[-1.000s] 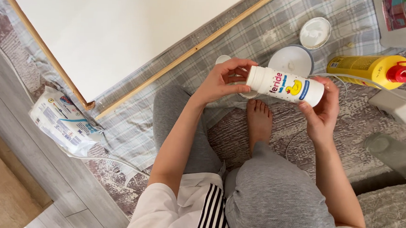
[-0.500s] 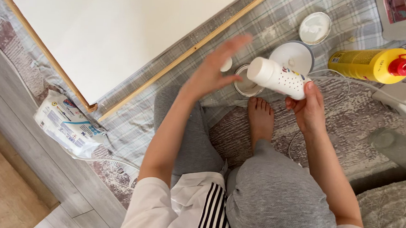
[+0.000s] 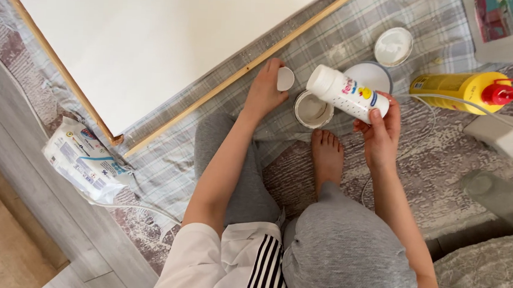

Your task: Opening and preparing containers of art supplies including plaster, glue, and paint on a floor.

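My right hand [image 3: 379, 131] grips a white bottle with a yellow duck picture [image 3: 347, 94], tilted with its top end over a small open tin holding white stuff [image 3: 312, 110]. My left hand [image 3: 264, 90] rests flat on the plaid cloth [image 3: 309, 52] beside a small white cap [image 3: 285, 79]; whether the fingers grip the cap I cannot tell. My bare foot [image 3: 327, 155] lies just below the tin.
A large white canvas with a wooden frame [image 3: 139, 30] lies at upper left. A white tub [image 3: 372, 75] and its lid [image 3: 393, 45], a yellow bottle with a red cap [image 3: 467, 89], a white device [image 3: 503, 136] and a wipes pack [image 3: 83, 160] lie around.
My left hand let go of the bottle and dropped to the cloth by the small white cap. My right hand tipped the bottle over the small tin.
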